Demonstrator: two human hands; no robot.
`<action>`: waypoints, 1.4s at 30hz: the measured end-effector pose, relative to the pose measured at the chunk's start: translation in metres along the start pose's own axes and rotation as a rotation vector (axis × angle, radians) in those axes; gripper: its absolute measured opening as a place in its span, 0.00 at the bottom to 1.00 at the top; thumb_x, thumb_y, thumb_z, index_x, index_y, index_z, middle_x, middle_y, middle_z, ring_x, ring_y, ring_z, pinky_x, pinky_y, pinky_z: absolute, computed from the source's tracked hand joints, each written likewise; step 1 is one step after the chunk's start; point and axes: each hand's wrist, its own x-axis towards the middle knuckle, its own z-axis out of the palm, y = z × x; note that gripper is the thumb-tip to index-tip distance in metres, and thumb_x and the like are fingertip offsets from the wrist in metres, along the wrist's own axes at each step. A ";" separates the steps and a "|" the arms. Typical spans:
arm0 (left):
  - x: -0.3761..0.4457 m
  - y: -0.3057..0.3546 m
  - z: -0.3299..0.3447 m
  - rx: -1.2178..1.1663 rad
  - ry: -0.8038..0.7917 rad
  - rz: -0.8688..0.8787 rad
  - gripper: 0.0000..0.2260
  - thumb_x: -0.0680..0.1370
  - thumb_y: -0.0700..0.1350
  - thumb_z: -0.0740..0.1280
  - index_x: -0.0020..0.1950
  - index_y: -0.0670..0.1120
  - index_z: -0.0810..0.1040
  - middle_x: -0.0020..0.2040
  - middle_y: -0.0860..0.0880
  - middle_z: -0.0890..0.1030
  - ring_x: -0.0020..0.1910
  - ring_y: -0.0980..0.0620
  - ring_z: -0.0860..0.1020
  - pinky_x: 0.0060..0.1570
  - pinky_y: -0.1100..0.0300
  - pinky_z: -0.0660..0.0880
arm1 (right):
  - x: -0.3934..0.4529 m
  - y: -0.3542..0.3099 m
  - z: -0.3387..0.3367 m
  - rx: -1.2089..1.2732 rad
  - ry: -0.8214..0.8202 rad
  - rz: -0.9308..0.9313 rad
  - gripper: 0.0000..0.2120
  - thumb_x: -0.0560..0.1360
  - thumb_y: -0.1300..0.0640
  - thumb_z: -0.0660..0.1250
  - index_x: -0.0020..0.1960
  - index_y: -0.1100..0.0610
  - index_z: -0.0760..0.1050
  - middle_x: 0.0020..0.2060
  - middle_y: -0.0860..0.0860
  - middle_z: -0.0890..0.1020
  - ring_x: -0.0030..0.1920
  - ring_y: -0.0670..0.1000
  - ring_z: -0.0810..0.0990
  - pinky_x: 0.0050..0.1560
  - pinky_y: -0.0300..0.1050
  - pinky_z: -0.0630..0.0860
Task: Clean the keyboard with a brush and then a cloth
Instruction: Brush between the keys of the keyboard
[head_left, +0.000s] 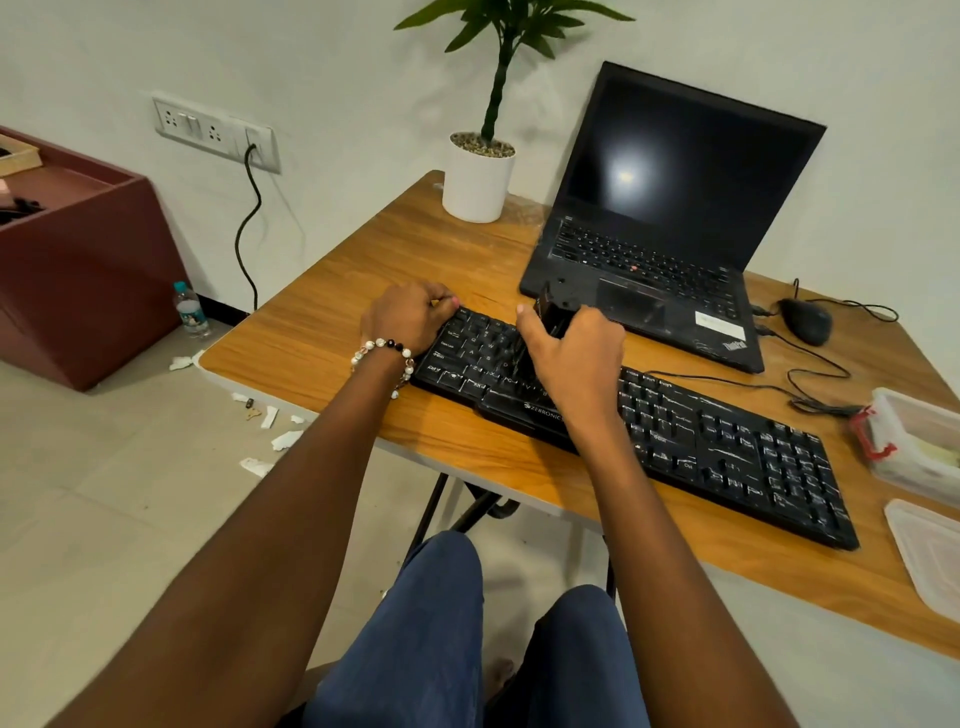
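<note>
A black keyboard (727, 441) with white dust streaks lies slanted across the wooden table (332, 332). My left hand (408, 317), with a bead bracelet on the wrist, grips the keyboard's far left corner. My right hand (576, 358) is closed on a black brush (548, 312), whose bristles touch the keys in the keyboard's left half. No cloth is visible.
An open black laptop (670, 218) stands behind the keyboard, a white potted plant (478, 182) at the far corner, a black mouse (805, 319) with cable to the right. A clear plastic box (919, 441) and its lid (930, 551) sit at the right edge. Paper scraps litter the floor.
</note>
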 end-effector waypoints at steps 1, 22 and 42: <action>0.000 0.000 0.000 -0.003 0.000 0.000 0.12 0.80 0.58 0.61 0.58 0.57 0.81 0.52 0.52 0.83 0.42 0.55 0.73 0.33 0.60 0.64 | 0.001 -0.003 -0.001 -0.019 -0.029 0.021 0.20 0.76 0.46 0.69 0.32 0.56 0.70 0.28 0.50 0.75 0.30 0.50 0.75 0.29 0.42 0.70; 0.003 -0.004 0.004 -0.001 0.025 0.013 0.13 0.80 0.58 0.62 0.57 0.57 0.81 0.51 0.51 0.83 0.43 0.51 0.76 0.35 0.59 0.66 | 0.027 0.001 -0.018 0.168 -0.169 0.197 0.19 0.72 0.45 0.72 0.42 0.63 0.77 0.36 0.55 0.83 0.29 0.51 0.81 0.26 0.46 0.76; 0.004 -0.005 0.005 0.002 0.031 0.015 0.12 0.79 0.59 0.61 0.57 0.58 0.81 0.53 0.53 0.83 0.49 0.50 0.79 0.38 0.59 0.67 | 0.025 -0.010 -0.002 0.147 -0.083 0.128 0.23 0.71 0.40 0.71 0.39 0.61 0.76 0.34 0.55 0.83 0.33 0.56 0.83 0.34 0.58 0.81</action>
